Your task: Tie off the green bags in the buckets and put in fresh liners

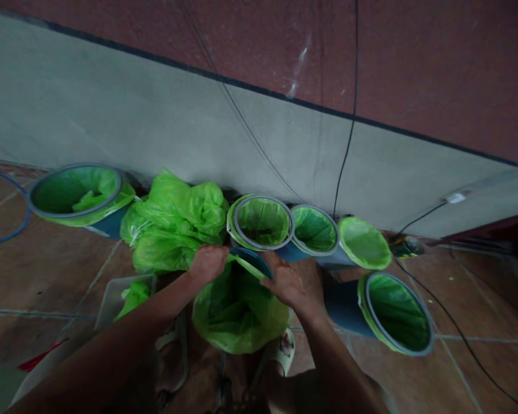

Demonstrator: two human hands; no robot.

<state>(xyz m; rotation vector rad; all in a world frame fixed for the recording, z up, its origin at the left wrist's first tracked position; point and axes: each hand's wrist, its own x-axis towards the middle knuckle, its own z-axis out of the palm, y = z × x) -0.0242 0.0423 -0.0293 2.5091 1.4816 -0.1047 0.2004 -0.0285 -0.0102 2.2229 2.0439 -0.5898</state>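
The left hand (208, 261) and right hand (287, 283) both grip the green bag (242, 325) at the blue bin's rim (255, 259), between the sandals (285, 351); uneven pulling could tear it or tip the bin.

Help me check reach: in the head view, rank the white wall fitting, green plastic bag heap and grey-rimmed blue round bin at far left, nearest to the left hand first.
1. Green plastic bag heap: just beyond the left hand.
2. Grey-rimmed blue round bin: far left.
3. White wall fitting: far right.
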